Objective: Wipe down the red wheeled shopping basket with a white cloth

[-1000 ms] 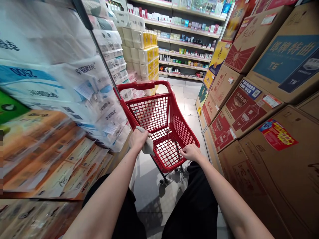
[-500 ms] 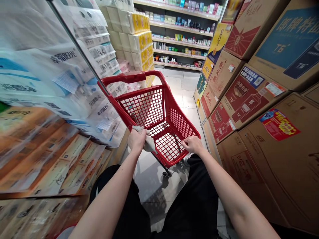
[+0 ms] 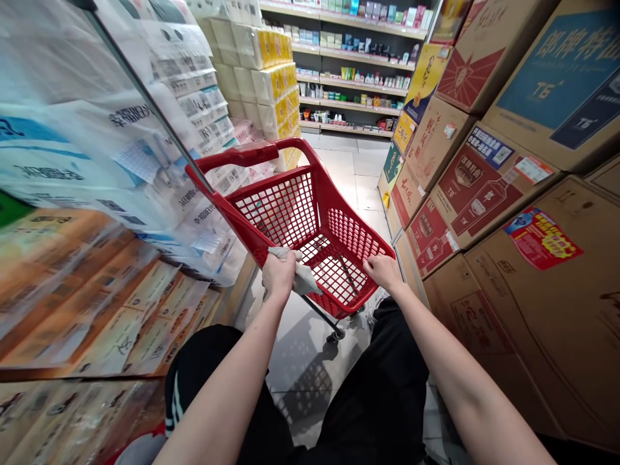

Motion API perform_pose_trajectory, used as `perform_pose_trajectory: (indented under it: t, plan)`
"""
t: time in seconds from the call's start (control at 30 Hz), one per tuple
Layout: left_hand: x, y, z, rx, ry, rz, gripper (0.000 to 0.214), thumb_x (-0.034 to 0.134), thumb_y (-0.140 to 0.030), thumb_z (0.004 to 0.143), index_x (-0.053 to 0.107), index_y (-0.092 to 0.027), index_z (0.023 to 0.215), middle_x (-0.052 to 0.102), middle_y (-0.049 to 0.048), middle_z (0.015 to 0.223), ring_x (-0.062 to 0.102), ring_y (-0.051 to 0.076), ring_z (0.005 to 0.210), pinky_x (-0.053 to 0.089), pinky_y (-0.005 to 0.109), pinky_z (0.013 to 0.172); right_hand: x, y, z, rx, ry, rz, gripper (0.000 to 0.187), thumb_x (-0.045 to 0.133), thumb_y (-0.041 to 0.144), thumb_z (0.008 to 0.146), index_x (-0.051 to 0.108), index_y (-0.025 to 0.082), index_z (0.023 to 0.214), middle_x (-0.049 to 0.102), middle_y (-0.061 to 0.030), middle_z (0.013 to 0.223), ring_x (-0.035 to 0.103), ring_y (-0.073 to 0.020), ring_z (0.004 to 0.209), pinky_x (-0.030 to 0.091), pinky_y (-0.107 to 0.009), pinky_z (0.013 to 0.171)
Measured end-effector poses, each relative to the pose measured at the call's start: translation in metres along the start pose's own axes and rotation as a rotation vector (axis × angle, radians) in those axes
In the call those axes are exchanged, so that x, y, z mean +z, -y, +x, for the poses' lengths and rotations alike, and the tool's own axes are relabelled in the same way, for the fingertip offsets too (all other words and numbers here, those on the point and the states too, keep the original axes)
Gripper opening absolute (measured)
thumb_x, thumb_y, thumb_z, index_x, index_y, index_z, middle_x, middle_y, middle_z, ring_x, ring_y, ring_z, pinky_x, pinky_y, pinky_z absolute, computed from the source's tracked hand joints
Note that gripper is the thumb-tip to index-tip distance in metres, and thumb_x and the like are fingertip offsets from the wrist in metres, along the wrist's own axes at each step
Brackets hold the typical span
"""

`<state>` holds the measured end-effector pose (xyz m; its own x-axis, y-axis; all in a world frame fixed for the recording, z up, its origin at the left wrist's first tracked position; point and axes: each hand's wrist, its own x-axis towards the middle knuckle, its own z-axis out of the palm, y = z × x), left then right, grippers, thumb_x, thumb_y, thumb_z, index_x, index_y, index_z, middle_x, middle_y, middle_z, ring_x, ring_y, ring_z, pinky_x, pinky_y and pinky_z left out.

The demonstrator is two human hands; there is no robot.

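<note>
A red plastic shopping cart (image 3: 245, 229) stands at an angle in front of me, its handle pointing away to the upper left. My left hand (image 3: 279, 278) is closed around a pale grey cloth (image 3: 306, 281), at the cart's near left rim. Part of the cloth hangs over the basket's edge. At the near right corner, my right hand (image 3: 383, 271) is closed on the basket rim, its fingertips curled inward. No goods show in the basket; a dark bar is visible through or on its slatted floor.
Stacked cardboard cartons (image 3: 489, 187) form a wall on the right. Wrapped paper packs (image 3: 159, 129) and yellow-white tissue bundles (image 3: 278, 84) are piled on the left, above orange packs (image 3: 121, 303). Shelves of small products (image 3: 358, 81) stand at the aisle's far end. A metal pole rises by the cart's handle.
The cart's near end has swung a little to the right, and its handle has shifted slightly left. Both hands have moved right with it, keeping their holds.
</note>
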<state>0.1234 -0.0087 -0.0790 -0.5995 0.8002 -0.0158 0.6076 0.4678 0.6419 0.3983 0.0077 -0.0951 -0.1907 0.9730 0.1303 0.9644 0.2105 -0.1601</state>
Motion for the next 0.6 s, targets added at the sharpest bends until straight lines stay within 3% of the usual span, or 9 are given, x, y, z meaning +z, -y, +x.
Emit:
perform_pose_trajectory:
  t: [0.1, 0.17, 0.3, 0.4, 0.6]
  plan:
    - [0.003, -0.004, 0.001, 0.002, -0.022, 0.020, 0.050, 0.041, -0.055, 0.079, 0.059, -0.018, 0.107, 0.068, 0.0130, 0.104, 0.063, 0.029, 0.094, 0.047, 0.037, 0.077, 0.002, 0.033, -0.016, 0.040, 0.056, 0.190, 0.057, 0.021, 0.044, 0.098, 0.064, 0.019, 0.072, 0.068, -0.0023, 0.073, 0.058, -0.0112, 0.066, 0.030, -0.022, 0.057]
    - [0.003, -0.005, 0.004, 0.019, -0.023, 0.026, 0.051, 0.040, -0.056, 0.080, 0.060, -0.017, 0.106, 0.068, 0.0136, 0.102, 0.063, 0.029, 0.093, 0.047, 0.037, 0.077, 0.004, 0.059, -0.029, -0.073, 0.112, 0.288, 0.060, 0.015, 0.047, 0.099, 0.063, 0.020, 0.075, 0.068, -0.0011, 0.076, 0.059, -0.0099, 0.067, 0.032, -0.020, 0.059]
    - [-0.001, -0.001, 0.014, 0.050, 0.000, 0.048, 0.050, 0.040, -0.056, 0.080, 0.063, -0.016, 0.100, 0.069, 0.0147, 0.098, 0.064, 0.029, 0.090, 0.047, 0.037, 0.074, 0.005, 0.098, -0.048, -0.298, 0.101, 0.147, 0.042, 0.037, 0.053, 0.093, 0.060, 0.018, 0.089, 0.067, -0.0055, 0.086, 0.060, -0.0155, 0.079, 0.034, -0.022, 0.064]
    - [-0.009, 0.001, 0.022, 0.078, 0.033, 0.069, 0.047, 0.044, -0.055, 0.078, 0.065, -0.017, 0.096, 0.069, 0.0151, 0.096, 0.064, 0.030, 0.090, 0.047, 0.037, 0.073, 0.005, 0.106, -0.050, -0.373, 0.078, 0.053, 0.034, 0.040, 0.045, 0.093, 0.057, 0.016, 0.096, 0.067, -0.0072, 0.086, 0.061, -0.0177, 0.080, 0.035, -0.024, 0.066]
    - [-0.025, 0.000, 0.050, 0.070, 0.013, 0.079, 0.044, 0.049, -0.052, 0.078, 0.063, -0.015, 0.095, 0.068, 0.0160, 0.099, 0.063, 0.029, 0.092, 0.047, 0.037, 0.075, 0.009, 0.098, -0.050, -0.436, 0.059, 0.014, 0.029, 0.039, 0.040, 0.094, 0.054, 0.016, 0.094, 0.065, -0.0070, 0.084, 0.060, -0.0182, 0.079, 0.037, -0.026, 0.067]
